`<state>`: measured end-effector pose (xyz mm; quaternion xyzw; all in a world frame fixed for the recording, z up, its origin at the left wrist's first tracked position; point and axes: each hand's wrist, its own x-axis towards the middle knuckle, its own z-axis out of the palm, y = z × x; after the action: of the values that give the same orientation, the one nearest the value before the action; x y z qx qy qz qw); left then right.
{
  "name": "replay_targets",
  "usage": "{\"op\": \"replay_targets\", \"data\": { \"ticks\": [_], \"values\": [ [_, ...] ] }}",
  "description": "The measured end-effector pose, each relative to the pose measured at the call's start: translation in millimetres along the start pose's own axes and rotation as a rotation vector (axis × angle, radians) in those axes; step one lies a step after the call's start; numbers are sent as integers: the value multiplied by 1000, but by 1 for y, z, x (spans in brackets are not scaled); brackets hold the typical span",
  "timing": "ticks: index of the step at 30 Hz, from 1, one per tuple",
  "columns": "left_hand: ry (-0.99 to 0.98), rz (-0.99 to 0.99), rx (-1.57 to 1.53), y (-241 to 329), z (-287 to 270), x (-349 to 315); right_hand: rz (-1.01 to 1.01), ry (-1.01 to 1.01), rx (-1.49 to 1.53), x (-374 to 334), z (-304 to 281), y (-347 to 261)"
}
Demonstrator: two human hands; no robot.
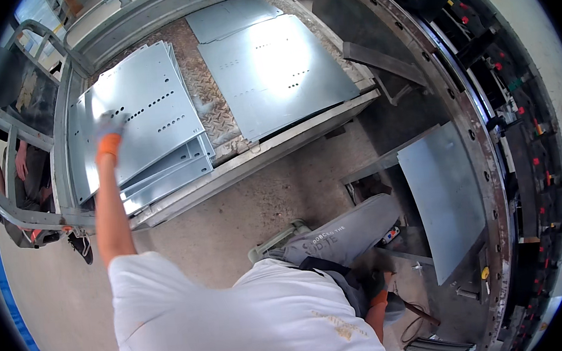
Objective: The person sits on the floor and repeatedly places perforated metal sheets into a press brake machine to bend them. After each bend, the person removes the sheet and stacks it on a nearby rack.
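My left hand [109, 127], in a grey glove with an orange cuff, reaches out over the left stack of sheet metal. It is smeared by motion, and I cannot tell whether it touches the top metal sheet [142, 130], which has rows of punched holes. Under that sheet lie several more metal sheets [184, 163], fanned out at the near edge. My right hand [373, 283], in a dark glove with an orange cuff, is low beside my body on the right. Its fingers are mostly hidden.
A second stack of metal sheets [279, 70] lies on the rusty tread-plate cart [206, 105]. One bare sheet [444, 195] stands by the long machine [484, 159] at right. A grey-covered seat [348, 229] is close to me. Another person [26, 169] stands beyond the cart frame at left.
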<state>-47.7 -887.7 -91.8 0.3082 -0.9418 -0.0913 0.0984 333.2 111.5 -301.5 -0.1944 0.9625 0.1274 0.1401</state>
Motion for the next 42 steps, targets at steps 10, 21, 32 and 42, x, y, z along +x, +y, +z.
{"op": "replay_targets", "data": {
  "ticks": [10,21,32,42],
  "values": [
    [-102,638,98,172,135,-128,-27,-150,-105,11,-12,5],
    [-254,438,331,237,61,-91,696,1104,2613,29,-58,70],
    [-1495,71,-1007,615,146,-383,1025,1245,2486,78,-174,125],
    [-1552,-17,-1109,671,164,-453,933,973,2708,51,-177,128]
  ]
}}
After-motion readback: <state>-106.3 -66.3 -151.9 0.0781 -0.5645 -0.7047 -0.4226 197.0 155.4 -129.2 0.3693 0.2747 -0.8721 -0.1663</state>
